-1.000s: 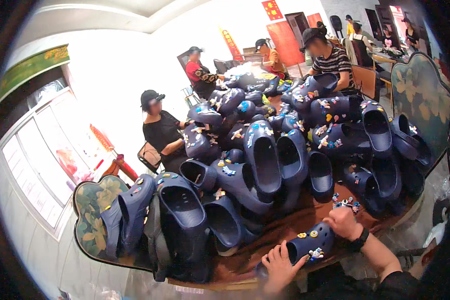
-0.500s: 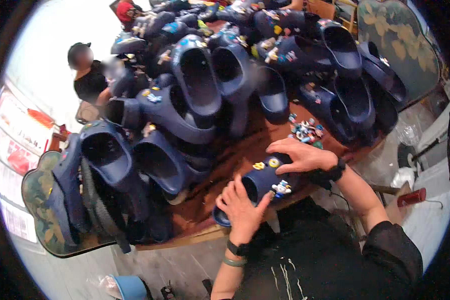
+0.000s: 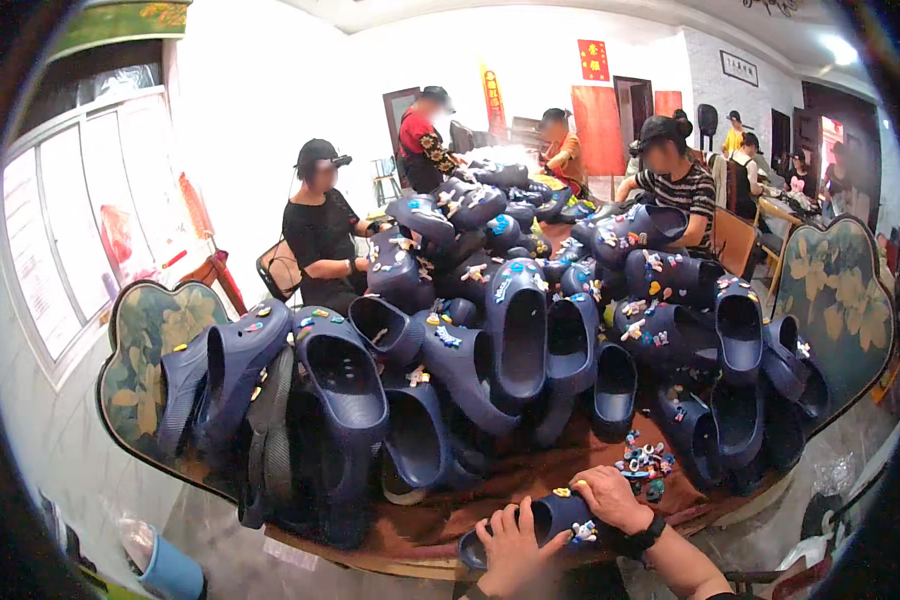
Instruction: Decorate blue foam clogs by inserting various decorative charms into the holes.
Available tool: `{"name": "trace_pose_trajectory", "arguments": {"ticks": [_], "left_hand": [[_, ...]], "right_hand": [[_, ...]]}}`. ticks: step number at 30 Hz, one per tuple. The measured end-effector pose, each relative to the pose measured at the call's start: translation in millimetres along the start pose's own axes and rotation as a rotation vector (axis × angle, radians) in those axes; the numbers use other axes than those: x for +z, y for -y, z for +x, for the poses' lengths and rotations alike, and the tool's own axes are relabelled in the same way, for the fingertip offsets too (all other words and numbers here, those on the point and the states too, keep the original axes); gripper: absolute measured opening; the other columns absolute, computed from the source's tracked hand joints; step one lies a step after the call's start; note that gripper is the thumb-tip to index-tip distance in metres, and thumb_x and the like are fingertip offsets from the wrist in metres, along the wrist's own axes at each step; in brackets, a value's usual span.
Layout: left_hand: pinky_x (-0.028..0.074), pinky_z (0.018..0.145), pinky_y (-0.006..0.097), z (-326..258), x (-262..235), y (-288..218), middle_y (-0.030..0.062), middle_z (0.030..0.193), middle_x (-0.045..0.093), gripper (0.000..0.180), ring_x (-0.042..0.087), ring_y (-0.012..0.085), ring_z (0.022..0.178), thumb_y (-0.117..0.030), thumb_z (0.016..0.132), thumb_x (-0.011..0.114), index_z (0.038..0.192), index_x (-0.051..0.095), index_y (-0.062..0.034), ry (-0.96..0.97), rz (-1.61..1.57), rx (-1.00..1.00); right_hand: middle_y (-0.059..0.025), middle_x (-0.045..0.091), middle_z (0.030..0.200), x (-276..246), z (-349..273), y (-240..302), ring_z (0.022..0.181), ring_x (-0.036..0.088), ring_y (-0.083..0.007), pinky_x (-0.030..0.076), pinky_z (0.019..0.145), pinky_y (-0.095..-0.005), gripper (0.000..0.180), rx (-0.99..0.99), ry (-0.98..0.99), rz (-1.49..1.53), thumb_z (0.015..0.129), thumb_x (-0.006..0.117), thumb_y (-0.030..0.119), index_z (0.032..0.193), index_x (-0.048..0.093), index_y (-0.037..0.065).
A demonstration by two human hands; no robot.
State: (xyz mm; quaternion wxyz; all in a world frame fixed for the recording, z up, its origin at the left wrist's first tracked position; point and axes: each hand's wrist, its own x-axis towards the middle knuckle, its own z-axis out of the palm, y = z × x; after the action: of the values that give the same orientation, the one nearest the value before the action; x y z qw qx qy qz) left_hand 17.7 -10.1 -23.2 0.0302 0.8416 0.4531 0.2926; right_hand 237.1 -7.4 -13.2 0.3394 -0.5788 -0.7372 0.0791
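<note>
A dark blue clog (image 3: 562, 514) lies at the table's near edge, its toe to the right. My left hand (image 3: 515, 550) holds it by the foot opening, fingers spread over the rim. My right hand (image 3: 615, 502) grips the toe, its fingertips at a small yellow piece on the upper. Another yellow charm (image 3: 562, 492) and a white figure charm (image 3: 584, 531) sit on the upper. Just beyond my right hand lies a heap of small coloured charms (image 3: 646, 461).
Many dark blue clogs (image 3: 519, 330), several with charms, are piled across the brown-covered table (image 3: 530, 462). People sit or stand around its far side, one in black (image 3: 320, 235) at the left. Patterned chair backs (image 3: 836, 300) flank the table. A blue bin (image 3: 170, 570) stands lower left.
The view has tilted up, so the room and co-workers show and my hands sit lower in the picture. Both hands stay on the clog; the right fingers now cover the round yellow charm's spot.
</note>
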Motion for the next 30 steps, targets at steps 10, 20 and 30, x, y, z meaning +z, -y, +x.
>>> {"name": "trace_pose_trajectory", "arguments": {"ticks": [10,20,30], "left_hand": [[0.025,0.103,0.056,10.2,10.7,-4.5,0.0194,0.129,0.046,0.09,0.04,0.037,0.122,-0.06,0.079,0.065,0.142,0.037,-0.0014,0.048,-0.015,-0.063],[0.03,0.096,0.058,3.5,7.7,-2.5,0.0145,0.119,0.052,0.087,0.047,0.0311,0.112,-0.071,0.079,0.058,0.132,0.049,-0.0027,-0.057,0.089,0.005],[0.03,0.096,0.057,11.6,6.4,-2.7,0.0145,0.118,0.054,0.083,0.048,0.031,0.111,-0.068,0.08,0.061,0.13,0.051,-0.0027,-0.065,0.044,-0.005]], "right_hand": [[-0.0167,0.059,0.106,-7.2,34.6,-13.5,0.099,0.057,-0.0321,0.046,0.083,-0.0401,0.02,-0.048,-0.03,0.262,0.098,0.05,0.013,0.112,0.063,0.005],[-0.0096,0.061,0.099,24.2,25.2,-17.5,0.095,0.057,-0.0302,0.045,0.077,-0.0422,0.024,-0.137,0.2,0.088,0.097,0.053,0.028,0.102,0.07,0.011],[-0.0135,0.058,0.083,18.1,26.3,9.4,0.076,0.058,-0.0325,0.046,0.065,-0.0399,0.013,0.037,-0.082,0.239,0.086,0.07,0.014,0.081,0.063,0.004]]}}
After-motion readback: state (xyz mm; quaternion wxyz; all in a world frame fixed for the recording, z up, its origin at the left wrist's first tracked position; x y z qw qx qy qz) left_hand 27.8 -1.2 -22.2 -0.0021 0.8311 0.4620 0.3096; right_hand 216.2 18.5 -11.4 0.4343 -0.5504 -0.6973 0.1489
